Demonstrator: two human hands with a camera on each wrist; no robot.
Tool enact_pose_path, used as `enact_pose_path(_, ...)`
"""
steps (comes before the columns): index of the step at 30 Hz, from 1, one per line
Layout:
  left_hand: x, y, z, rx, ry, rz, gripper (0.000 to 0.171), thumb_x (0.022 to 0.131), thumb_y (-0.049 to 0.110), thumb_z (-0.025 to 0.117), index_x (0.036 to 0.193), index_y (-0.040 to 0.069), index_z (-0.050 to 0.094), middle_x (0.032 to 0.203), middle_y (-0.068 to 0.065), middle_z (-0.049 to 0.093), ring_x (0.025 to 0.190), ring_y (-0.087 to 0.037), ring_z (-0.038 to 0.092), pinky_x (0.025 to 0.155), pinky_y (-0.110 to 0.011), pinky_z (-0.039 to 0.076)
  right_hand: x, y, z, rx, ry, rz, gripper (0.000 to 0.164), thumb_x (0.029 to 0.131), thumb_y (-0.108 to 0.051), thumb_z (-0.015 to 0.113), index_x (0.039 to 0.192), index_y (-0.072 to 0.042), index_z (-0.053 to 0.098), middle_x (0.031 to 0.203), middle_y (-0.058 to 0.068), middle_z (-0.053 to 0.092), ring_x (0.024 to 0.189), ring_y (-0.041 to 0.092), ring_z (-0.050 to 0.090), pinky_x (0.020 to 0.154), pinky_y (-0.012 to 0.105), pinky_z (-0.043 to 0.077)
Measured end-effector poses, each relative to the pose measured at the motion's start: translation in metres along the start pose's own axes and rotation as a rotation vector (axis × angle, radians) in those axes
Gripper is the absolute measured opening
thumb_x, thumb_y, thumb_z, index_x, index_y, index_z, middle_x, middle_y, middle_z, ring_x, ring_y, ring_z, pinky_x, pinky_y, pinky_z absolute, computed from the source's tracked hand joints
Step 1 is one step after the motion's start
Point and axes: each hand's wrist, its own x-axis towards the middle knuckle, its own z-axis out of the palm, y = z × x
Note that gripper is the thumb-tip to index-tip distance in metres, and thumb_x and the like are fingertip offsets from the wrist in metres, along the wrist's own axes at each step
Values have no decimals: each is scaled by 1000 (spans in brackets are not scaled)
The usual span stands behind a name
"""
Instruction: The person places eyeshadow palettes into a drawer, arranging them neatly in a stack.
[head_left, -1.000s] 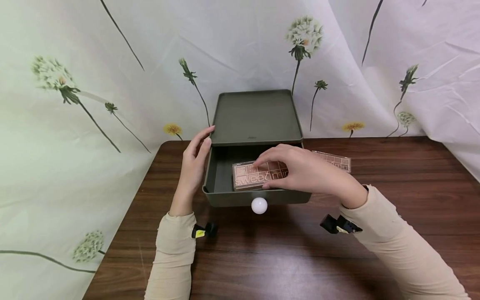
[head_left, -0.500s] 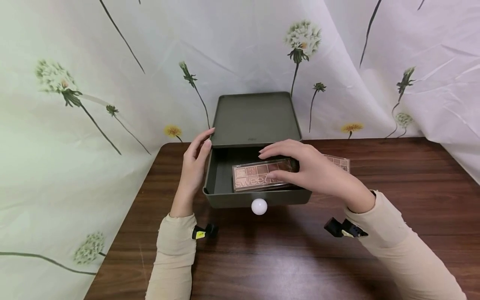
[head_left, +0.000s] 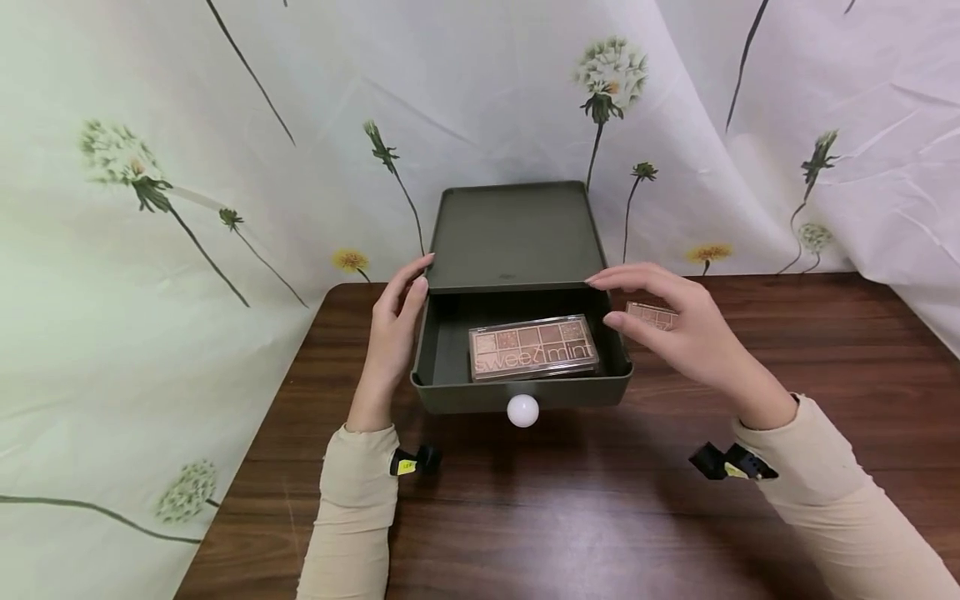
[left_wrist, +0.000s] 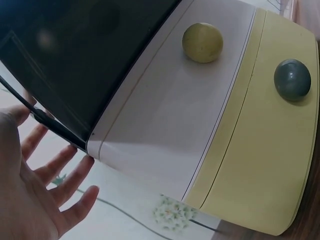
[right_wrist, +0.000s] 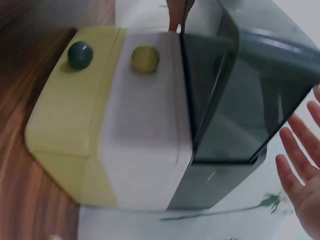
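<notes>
A dark green drawer with a white round knob is pulled out of its dark green case. Inside it lies an eyeshadow palette with a clear lid, lettered "sweet mint", slightly tilted. My left hand rests against the left side of the case, fingers extended, as the left wrist view also shows. Just off the right front corner of the case, my right hand is spread with nothing between thumb and fingers. Behind it a second palette shows partly, on the table.
Under the green case, the wrist views show a whitish drawer with an olive knob and a yellow drawer with a dark knob, both pushed in. The stack stands on a brown wooden table before a flower-print cloth.
My right hand has let go of the palette in the drawer and moved right, out past the drawer's side. The left hand has stayed on the case.
</notes>
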Motion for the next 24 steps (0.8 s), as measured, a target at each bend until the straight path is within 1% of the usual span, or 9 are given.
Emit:
enact_pose_path(6,-1,-1,0,1,3,-4,38,105,24,48,141,13,56,144,5,50,123,-11,48,100,-31,38,-15,21,-12,40,97,71,38,84,19,64,118,3,68,118,12,68,113,17,60,91,27,47)
enact_pose_path(8,-1,-1,0,-2,-1,-5,38,105,24,48,141,13,56,144,5,50,122,-12,48,99,-31,38,-20,30,-17,18,123,99,35,85,19,64,117,5,68,117,11,68,111,15,61,89,25,46)
enact_pose_path(11,0,0,1,-5,1,-5,39,105,24,48,141,14,56,144,5,50,120,-12,49,99,-31,38,-26,41,-25,-24,136,144,32,86,17,64,116,6,68,115,11,69,110,12,61,88,21,46)
enact_pose_path(15,0,0,2,-1,6,-8,39,105,24,49,141,14,57,144,5,50,117,-12,50,97,-31,38,-33,55,-36,-75,105,207,33,88,10,68,119,1,68,116,10,69,108,8,61,88,17,44)
enact_pose_path(18,0,1,3,0,7,-10,39,105,25,49,141,14,57,144,4,50,115,-12,49,96,-31,38,-38,67,-42,-115,73,256,34,88,5,71,121,-3,68,119,10,68,111,4,59,91,16,42)
enact_pose_path(22,0,2,3,3,12,-12,39,105,25,49,141,13,57,144,3,50,113,-12,49,95,-30,38,-44,86,-49,-175,27,339,37,88,-4,75,123,-9,68,122,9,67,113,0,56,93,16,38)
enact_pose_path(24,0,1,2,6,15,-11,39,105,25,49,141,13,57,143,3,51,112,-12,49,95,-31,38,-46,95,-51,-203,-1,386,39,87,-8,77,125,-12,68,124,7,66,111,0,55,93,17,37)
